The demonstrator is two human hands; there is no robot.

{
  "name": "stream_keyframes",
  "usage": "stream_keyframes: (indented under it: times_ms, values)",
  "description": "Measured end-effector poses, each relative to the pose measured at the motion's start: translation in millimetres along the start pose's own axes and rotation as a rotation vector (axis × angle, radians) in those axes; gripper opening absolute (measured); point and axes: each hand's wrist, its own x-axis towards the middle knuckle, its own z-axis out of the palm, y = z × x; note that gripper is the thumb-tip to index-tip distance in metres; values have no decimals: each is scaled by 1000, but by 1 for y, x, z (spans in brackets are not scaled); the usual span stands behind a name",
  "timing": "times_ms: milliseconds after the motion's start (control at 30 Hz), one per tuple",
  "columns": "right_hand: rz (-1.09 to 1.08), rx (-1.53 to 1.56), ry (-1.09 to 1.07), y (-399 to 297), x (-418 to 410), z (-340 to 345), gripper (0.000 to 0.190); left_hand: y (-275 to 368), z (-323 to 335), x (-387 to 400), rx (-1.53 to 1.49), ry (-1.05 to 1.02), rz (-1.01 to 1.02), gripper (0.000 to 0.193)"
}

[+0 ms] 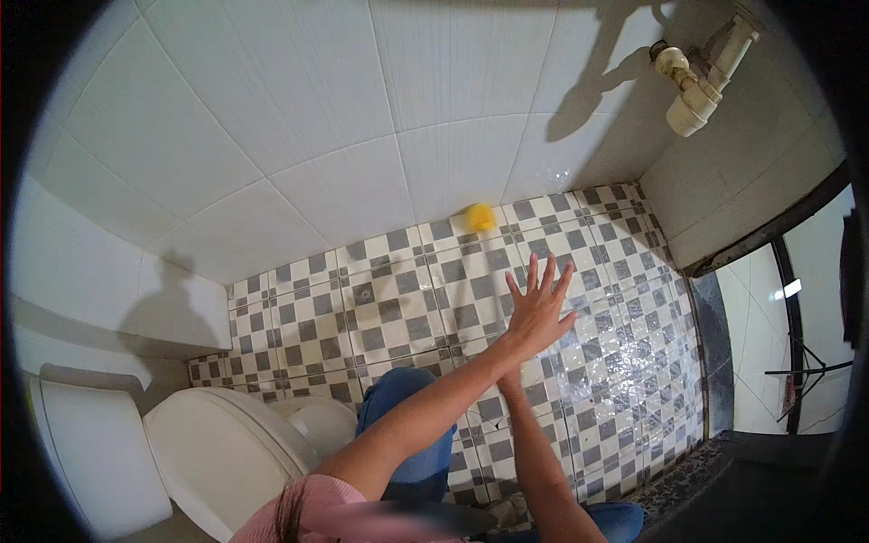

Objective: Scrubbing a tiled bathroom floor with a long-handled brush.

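My left hand (pixel 538 313) is open with its fingers spread, back of the hand up, above the checkered tile floor (pixel 392 311). My left forearm crosses over my right wrist. Only a small part of my right hand (pixel 510 377) shows; its fingers are hidden behind my left hand and wrist. A round yellow head (pixel 481 217), blurred, lies at the foot of the tiled wall. A thin, blurred pale handle (pixel 493 285) runs from it down towards my hands; its near end is hidden, so the grip on it cannot be seen.
A white toilet (pixel 220 455) stands at the lower left, close to my jeans-covered knee. Cream drain pipes (pixel 696 102) hang from the wall at the upper right. Wet, shiny floor tiles (pixel 624 353) lie right of my hands, beside a dark raised sill (pixel 711 353).
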Motion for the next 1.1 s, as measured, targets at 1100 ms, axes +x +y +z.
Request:
stream_keyframes:
  times_ms: [1100]
  values:
    - [586, -287, 59, 67, -26, -154, 53, 1, 6, 1, 9, -32, -13, 80]
